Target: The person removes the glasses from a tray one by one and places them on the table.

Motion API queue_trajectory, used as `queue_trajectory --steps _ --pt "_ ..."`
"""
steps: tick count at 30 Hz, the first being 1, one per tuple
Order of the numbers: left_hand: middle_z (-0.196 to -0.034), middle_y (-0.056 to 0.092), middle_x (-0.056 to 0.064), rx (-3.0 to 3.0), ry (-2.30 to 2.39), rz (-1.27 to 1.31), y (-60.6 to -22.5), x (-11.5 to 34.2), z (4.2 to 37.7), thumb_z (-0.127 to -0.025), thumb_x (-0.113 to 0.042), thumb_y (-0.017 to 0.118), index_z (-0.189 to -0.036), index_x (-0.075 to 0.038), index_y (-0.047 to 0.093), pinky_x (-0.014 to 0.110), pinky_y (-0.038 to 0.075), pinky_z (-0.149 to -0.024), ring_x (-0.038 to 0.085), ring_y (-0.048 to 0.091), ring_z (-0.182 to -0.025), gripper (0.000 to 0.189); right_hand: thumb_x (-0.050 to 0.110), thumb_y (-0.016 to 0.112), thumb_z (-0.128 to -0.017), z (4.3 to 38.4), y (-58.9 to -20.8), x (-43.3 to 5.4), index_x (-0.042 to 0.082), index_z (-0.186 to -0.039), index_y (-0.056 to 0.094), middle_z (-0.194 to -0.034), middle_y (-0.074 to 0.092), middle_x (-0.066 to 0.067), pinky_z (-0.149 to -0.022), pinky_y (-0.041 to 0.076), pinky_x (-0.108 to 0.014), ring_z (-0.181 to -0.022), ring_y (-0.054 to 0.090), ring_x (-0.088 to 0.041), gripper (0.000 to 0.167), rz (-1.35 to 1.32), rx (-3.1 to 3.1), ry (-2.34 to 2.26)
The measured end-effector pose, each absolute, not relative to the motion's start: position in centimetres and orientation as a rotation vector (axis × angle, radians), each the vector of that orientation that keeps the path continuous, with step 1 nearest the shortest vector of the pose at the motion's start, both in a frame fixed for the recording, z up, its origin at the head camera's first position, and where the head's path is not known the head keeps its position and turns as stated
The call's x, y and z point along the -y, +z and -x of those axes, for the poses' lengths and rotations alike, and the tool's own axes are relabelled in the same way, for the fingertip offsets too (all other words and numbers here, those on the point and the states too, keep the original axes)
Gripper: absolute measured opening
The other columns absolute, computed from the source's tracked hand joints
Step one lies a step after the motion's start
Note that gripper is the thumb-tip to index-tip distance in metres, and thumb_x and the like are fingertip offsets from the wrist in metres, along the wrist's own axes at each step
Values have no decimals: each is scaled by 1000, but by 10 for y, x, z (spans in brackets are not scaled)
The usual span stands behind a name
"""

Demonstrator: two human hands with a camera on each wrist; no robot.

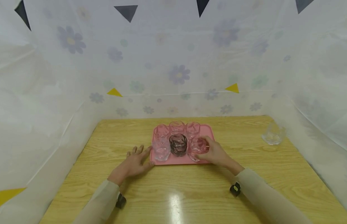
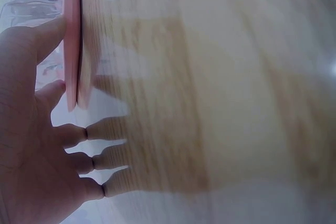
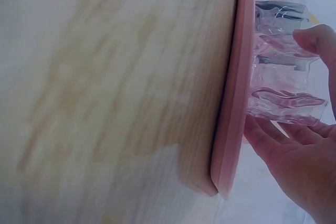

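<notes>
A pink tray [image 1: 174, 160] on the wooden table carries two rows of wavy drinking glasses. In its front row are a clear glass [image 1: 161, 151] at left, a dark smoky glass [image 1: 178, 145] in the middle and a clear glass [image 1: 196, 145] at right. My right hand [image 1: 217, 154] holds that right-hand glass, thumb on the near side and fingers round the far side; its base appears to meet the tray in the right wrist view. With fingers spread, my left hand [image 1: 133, 164] touches the tray's left edge with thumb and index finger.
Behind the front row stand three more glasses [image 1: 177, 127]. A lone clear glass [image 1: 273, 136] is on the table at far right. White flowered sheeting [image 1: 173, 104] encloses the table's back and sides.
</notes>
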State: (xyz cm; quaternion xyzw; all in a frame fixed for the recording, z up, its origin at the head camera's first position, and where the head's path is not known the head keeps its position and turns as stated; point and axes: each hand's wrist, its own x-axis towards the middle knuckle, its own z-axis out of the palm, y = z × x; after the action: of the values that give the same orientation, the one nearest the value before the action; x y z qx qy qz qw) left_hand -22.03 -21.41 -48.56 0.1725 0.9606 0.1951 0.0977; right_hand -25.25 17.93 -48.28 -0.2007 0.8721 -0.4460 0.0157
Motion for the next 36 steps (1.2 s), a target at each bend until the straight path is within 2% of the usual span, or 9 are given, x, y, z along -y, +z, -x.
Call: queue_trajectory --steps 8,18,23,25,32,36 --pt "-169 20 35 -2840 576 -516 -486 214 220 -104 -58 53 -169 -20 26 83 9 -120 65 12 -154 80 23 92 -82 256 -476 -191 5 -144 54 -126 68 -19 -89 60 -29 -109 69 -30 74 656 -2730 -1441" --pt "-169 19 35 -2845 576 -512 -485 215 220 -104 -57 53 -169 -19 26 82 8 -121 65 11 -154 80 20 89 -86 260 -468 -219 0 -149 48 -140 62 -24 -92 62 -34 -120 68 -41 77 529 -2744 -1483" --pt "-170 19 35 -2836 577 -504 -485 215 220 -104 -58 53 -169 -19 26 83 8 -120 65 10 -155 81 25 86 -90 262 -468 -237 0 -151 47 -137 63 -24 -87 60 -24 -117 68 -38 77 466 -2787 -1479" --pt "-169 19 36 -2837 578 -505 -485 215 220 -104 -58 53 -169 -19 26 83 8 -120 65 11 -155 81 29 84 -92 262 -467 -244 0 -152 46 -138 63 -23 -87 58 -23 -116 67 -35 76 442 -2811 -1465" --pt "-169 21 37 -2842 581 -508 -484 214 219 -104 -57 53 -169 -18 27 83 9 -120 66 12 -154 80 37 79 -96 266 -470 -268 0 -156 40 -148 57 -25 -100 57 -48 -127 63 -41 81 337 -2871 -1424" --pt "-169 20 36 -2838 592 -515 -484 214 219 -104 -56 54 -169 -19 26 83 8 -120 66 11 -154 80 39 77 -97 266 -470 -281 0 -157 39 -150 54 -26 -102 55 -55 -129 61 -44 81 305 -2892 -1421"
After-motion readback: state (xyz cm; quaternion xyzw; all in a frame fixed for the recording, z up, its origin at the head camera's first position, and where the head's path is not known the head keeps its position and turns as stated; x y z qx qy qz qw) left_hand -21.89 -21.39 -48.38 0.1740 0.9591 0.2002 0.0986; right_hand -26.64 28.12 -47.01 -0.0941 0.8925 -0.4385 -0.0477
